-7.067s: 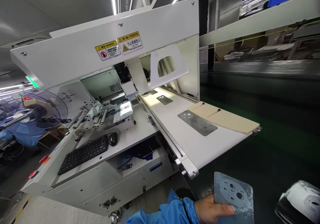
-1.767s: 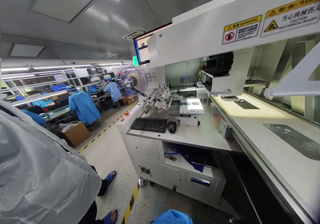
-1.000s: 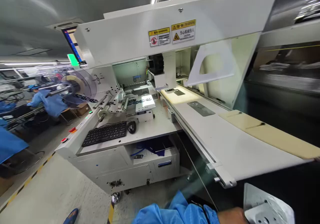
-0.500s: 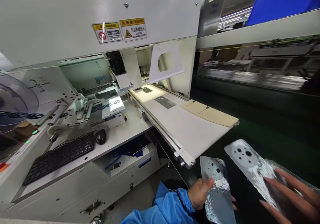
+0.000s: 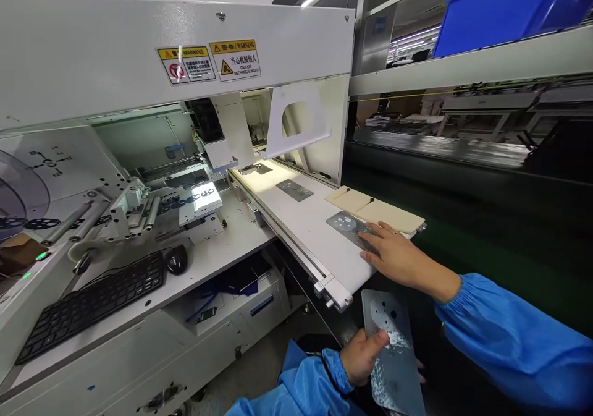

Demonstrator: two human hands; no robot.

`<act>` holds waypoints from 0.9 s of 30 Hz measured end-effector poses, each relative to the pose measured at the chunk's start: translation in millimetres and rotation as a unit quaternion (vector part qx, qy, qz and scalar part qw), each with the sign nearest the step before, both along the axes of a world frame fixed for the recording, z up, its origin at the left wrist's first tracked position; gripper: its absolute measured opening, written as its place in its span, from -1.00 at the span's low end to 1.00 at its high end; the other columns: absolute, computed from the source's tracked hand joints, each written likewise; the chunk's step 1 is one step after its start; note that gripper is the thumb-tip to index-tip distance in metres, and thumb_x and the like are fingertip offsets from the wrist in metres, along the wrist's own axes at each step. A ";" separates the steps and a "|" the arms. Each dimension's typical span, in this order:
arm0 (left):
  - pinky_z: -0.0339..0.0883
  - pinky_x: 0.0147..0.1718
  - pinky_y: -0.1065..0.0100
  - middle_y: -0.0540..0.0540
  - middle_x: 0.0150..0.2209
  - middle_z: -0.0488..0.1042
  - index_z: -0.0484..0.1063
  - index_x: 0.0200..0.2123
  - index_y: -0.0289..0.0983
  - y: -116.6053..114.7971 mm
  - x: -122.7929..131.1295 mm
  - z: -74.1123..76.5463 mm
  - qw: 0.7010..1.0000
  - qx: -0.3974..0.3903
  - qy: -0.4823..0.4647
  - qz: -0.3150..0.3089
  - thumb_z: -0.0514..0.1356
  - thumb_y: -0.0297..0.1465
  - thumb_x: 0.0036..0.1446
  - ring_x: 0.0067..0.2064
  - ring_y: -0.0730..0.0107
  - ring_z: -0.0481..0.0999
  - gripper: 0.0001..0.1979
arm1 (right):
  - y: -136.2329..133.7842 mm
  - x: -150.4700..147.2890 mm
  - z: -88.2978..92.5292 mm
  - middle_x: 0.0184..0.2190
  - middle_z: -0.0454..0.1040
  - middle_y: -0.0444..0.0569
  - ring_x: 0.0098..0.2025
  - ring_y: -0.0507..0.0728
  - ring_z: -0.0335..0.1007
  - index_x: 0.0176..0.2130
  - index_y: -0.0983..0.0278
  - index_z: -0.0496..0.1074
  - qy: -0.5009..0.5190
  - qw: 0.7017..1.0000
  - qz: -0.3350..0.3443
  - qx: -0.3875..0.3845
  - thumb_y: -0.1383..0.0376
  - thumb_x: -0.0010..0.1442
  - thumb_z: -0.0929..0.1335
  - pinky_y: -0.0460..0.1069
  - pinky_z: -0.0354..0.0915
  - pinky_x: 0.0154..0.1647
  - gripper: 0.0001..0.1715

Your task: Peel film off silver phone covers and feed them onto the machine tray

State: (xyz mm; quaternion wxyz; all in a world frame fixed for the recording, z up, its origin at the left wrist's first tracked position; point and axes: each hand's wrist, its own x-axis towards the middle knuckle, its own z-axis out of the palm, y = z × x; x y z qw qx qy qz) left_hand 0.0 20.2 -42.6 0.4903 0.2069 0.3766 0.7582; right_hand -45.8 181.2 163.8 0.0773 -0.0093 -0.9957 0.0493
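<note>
While my right hand (image 5: 393, 254) lies flat, fingers spread, on a grey plate (image 5: 345, 223) on the white belt (image 5: 317, 233), my left hand (image 5: 359, 357) grips a second plate (image 5: 393, 354) by its edge below the belt's end. Up on the shelf (image 5: 463, 63) sits a blue bin (image 5: 500, 8); I cannot see inside it

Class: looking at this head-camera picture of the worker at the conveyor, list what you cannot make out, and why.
Head view: the near end of the belt plate lies under the right hand.
Head view: the held plate in the left hand is cut off by the bottom edge.
Head view: the small print on the warning labels is too small to read.
</note>
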 end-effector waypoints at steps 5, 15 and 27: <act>0.22 0.18 -0.16 -0.39 -0.11 0.56 0.44 0.02 -0.47 1.5 1.0 14.2 0.998 -0.055 -0.016 0.016 0.36 0.22 -0.20 0.00 -0.12 0.57 -0.04 | -15.9 12.7 -10.6 0.35 0.15 0.30 0.38 0.49 0.00 0.32 0.43 0.28 -0.007 0.997 0.065 -0.043 -0.06 0.37 0.18 0.40 0.09 0.35 -0.21; 0.24 0.19 -0.11 -0.39 -0.08 0.56 0.40 0.07 -0.47 -0.4 2.3 23.3 0.995 -0.093 -0.005 0.042 0.37 0.26 -0.30 0.04 -0.10 0.55 0.06 | -18.4 -6.9 -8.7 0.38 0.08 0.30 0.41 0.49 -0.10 0.35 0.43 0.24 -0.024 0.995 0.074 -0.060 -0.22 0.35 0.16 0.39 0.00 0.38 -0.06; 0.22 0.21 -0.10 -0.39 -0.05 0.54 0.38 0.08 -0.46 -1.8 3.4 26.8 0.998 -0.059 -0.004 0.022 0.35 0.23 -0.19 0.08 -0.11 0.52 -0.01 | -15.4 -7.8 -8.6 0.38 0.05 0.34 0.42 0.50 -0.11 0.35 0.45 0.22 -0.016 0.996 0.069 -0.060 -0.24 0.35 0.15 0.41 -0.01 0.38 -0.02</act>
